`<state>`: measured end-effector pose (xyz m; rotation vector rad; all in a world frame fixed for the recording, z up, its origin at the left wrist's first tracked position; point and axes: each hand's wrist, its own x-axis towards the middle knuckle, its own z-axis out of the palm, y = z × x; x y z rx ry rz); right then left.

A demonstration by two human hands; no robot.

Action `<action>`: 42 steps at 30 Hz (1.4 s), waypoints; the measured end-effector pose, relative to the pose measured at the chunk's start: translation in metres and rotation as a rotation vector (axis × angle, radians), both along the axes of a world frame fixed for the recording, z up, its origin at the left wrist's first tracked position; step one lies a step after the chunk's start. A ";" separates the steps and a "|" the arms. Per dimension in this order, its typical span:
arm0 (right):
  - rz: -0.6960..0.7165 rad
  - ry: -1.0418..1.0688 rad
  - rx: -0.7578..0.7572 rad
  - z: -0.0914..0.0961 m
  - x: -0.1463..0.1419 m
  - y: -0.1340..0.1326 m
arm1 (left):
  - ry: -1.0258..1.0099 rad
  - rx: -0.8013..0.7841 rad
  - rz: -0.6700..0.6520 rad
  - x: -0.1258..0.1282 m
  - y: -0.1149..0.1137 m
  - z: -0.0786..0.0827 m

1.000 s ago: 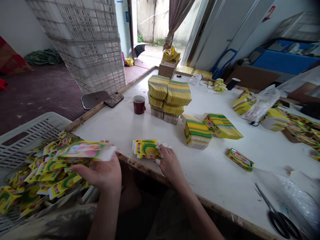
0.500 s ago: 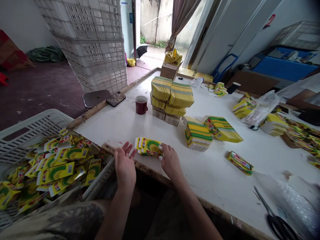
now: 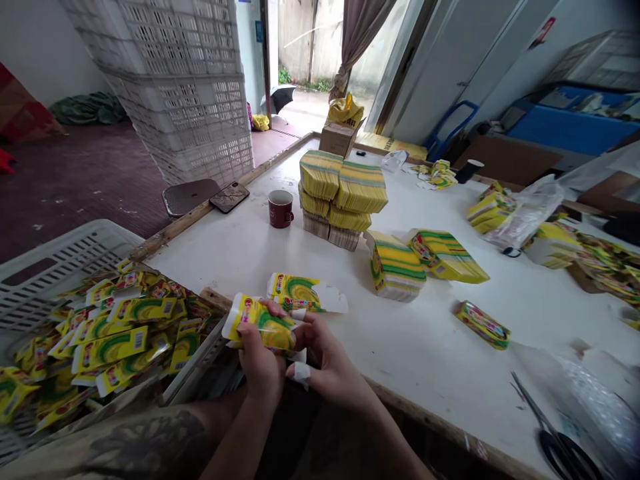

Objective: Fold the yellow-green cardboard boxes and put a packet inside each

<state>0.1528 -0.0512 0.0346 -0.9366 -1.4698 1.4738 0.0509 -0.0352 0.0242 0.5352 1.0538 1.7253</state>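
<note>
A small yellow carton with a green ring print is lifted just over the table's front edge. My left hand grips its left part, thumb on the front face. At the carton's right end, the fingers of my right hand close on the end flaps; white tape wraps the thumb and some fingertips. Another flattened yellow carton lies on the white table just behind, its white flap pointing right. To the left, a white plastic crate holds many yellow cartons.
Stacked carton bundles stand mid-table, with two more bundles to their right. A dark red mug, a phone, a single carton, scissors and bubble wrap lie about. Tall crates rise at the left.
My left hand, open half a second ago, has closed on a carton taken from the small pile. My right hand has moved left and toward me, to the carton's end.
</note>
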 end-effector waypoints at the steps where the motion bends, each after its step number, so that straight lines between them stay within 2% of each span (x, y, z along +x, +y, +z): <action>1: -0.015 -0.017 0.002 -0.002 -0.003 -0.003 | 0.027 0.019 0.001 -0.002 0.000 -0.001; 4: -0.067 -0.007 -0.048 -0.005 -0.006 -0.003 | -0.007 0.083 -0.096 -0.004 0.000 -0.002; 7: -0.111 0.150 -0.143 0.001 0.004 0.002 | -0.092 0.169 -0.253 0.000 0.000 0.000; 10: -0.077 0.322 -0.215 0.007 0.017 0.006 | -0.132 0.088 -0.346 0.005 0.001 0.002; 13: -0.106 0.374 -0.207 0.006 0.024 0.007 | -0.114 -0.010 -0.324 0.003 0.003 -0.002; 18: -0.281 0.126 -0.066 -0.003 0.025 0.009 | 0.010 -0.021 -0.274 -0.004 0.002 -0.007; 21: -0.342 -0.059 0.031 0.000 0.028 0.010 | 0.043 -0.022 -0.254 -0.005 0.002 -0.006; 23: -0.317 -0.207 0.122 0.006 0.033 0.011 | 0.023 0.042 -0.280 -0.005 0.003 -0.005; 26: -0.163 -0.402 0.240 0.017 0.044 0.011 | 0.061 0.138 -0.265 -0.011 0.007 -0.006; 29: -0.143 -0.505 0.333 0.023 0.055 0.011 | 0.167 0.153 -0.330 -0.026 0.010 0.001; 32: -0.266 -0.651 0.529 0.026 0.063 0.011 | 0.311 0.273 -0.387 -0.045 0.010 0.020; 34: -0.321 -0.783 0.696 0.028 0.064 0.011 | 0.527 0.310 -0.439 -0.052 0.007 0.033; 37: -0.258 -0.828 0.870 0.029 0.058 0.008 | 0.942 0.123 -0.630 -0.049 0.001 0.039; 38: -0.250 -0.791 0.883 0.028 0.054 0.006 | 1.017 0.066 -0.702 -0.044 -0.001 0.037; 40: -0.382 -0.644 0.805 0.024 0.047 0.003 | 1.066 0.031 -0.764 -0.033 -0.002 0.028; 42: -0.562 -0.386 0.552 0.018 0.042 0.001 | 1.112 0.060 -0.721 -0.022 -0.002 0.019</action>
